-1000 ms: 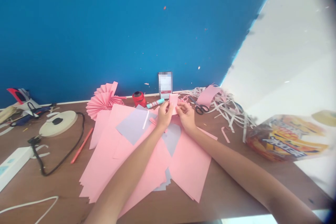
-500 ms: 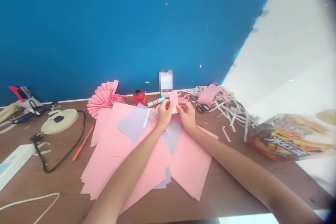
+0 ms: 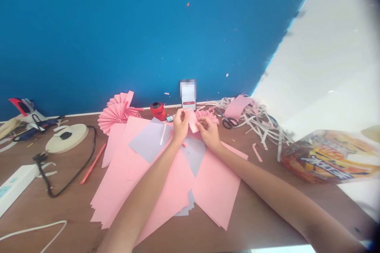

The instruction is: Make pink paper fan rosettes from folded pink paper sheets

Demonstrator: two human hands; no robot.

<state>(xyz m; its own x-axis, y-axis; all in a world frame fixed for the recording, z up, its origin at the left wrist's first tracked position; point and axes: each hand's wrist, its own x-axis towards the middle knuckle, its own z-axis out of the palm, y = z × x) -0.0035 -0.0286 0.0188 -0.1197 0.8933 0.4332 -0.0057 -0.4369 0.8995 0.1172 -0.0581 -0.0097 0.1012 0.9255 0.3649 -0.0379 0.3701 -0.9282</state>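
A small strip of pink paper (image 3: pixel 192 120) is held up between my two hands, tilted. My left hand (image 3: pixel 180 125) pinches its upper left side, and my right hand (image 3: pixel 208 131) grips its lower right edge. Below them lie fanned sheets of pink paper (image 3: pixel 213 182) and some lilac paper (image 3: pixel 148 139), with a thin white strip (image 3: pixel 163 134) on top. A pleated pink paper fan (image 3: pixel 208 116) sits just behind my right hand. The glue stick (image 3: pixel 170 119) beyond my left hand is mostly hidden by it.
A phone (image 3: pixel 188 93) leans on the blue wall. Scissors (image 3: pixel 228 121) and shredded white strips (image 3: pixel 261 126) lie right, near a snack bag (image 3: pixel 329 158). Leftward are larger pink fans (image 3: pixel 117 112), red tape (image 3: pixel 158 111), a red pen (image 3: pixel 93 164), a white reel (image 3: pixel 67 138) and a power strip (image 3: pixel 16 185).
The pink strip has gone from nearly upright to tilted. My left hand has shifted slightly left, now covering more of the glue stick, and the pink fan behind shows more.
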